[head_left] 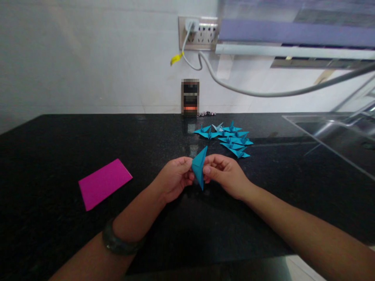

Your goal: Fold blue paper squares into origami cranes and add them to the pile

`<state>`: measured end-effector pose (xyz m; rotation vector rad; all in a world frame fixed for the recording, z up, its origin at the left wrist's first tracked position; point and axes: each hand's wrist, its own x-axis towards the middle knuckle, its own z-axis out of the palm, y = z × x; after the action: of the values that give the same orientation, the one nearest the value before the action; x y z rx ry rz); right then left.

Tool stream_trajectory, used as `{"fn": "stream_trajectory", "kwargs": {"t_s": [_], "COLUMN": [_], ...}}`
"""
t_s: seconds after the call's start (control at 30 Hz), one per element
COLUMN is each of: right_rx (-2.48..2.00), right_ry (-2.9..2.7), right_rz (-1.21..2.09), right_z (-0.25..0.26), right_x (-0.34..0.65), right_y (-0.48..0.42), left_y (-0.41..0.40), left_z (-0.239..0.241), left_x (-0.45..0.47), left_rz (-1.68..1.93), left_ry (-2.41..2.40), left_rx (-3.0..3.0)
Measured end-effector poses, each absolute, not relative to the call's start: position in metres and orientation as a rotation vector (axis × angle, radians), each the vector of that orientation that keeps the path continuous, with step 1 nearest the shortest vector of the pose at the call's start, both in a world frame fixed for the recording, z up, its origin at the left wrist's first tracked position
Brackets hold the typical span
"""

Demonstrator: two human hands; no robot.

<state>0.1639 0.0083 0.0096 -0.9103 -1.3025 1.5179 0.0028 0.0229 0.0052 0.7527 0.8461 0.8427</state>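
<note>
A folded piece of blue origami paper (199,166) is held up above the dark counter, its pointed ends at top and bottom. My left hand (177,177) pinches its left side with thumb and fingers. On the opposite side, my right hand (224,173) grips the right edge between thumb and fingers. Some fingertips are hidden behind the paper. Just beyond my hands lies a group of several folded blue paper cranes (233,140), with one paler crane (217,127) among them. Off to the left rests a flat magenta paper packet (105,184).
The black countertop (152,136) meets a white wall. A blurred upright dark object (190,97) leans there beside a beaded strand (208,114). A grey cable (252,93) runs from the wall socket (200,34) to the right, above a sink (322,127).
</note>
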Motion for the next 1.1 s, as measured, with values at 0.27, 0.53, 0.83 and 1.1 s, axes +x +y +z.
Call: {"fn": "stream_trajectory", "kwargs": {"t_s": [0.27, 0.53, 0.83, 1.1], "right_rx": [-0.861, -0.898, -0.913, -0.891], "right_ry": [-1.271, -1.289, -1.291, -1.299], "right_rz": [1.583, 1.582, 1.573, 1.576], "right_z": [0.0082, 0.0089, 0.0096, 0.0076], "right_x": [0.1635, 0.1636, 0.1624, 0.1621], "right_y": [0.0108, 0.0088, 0.0083, 0.0087], "left_y": [0.0236, 0.0233, 0.0231, 0.0228], "left_z": [0.0065, 0.0019, 0.005, 0.0048], "left_x": [0.0022, 0.0023, 0.0036, 0.0044], "left_rz": [0.812, 0.805, 0.816, 0.818], "left_ry": [0.815, 0.79, 0.802, 0.816], "left_rx": [0.695, 0.712, 0.713, 0.726]}}
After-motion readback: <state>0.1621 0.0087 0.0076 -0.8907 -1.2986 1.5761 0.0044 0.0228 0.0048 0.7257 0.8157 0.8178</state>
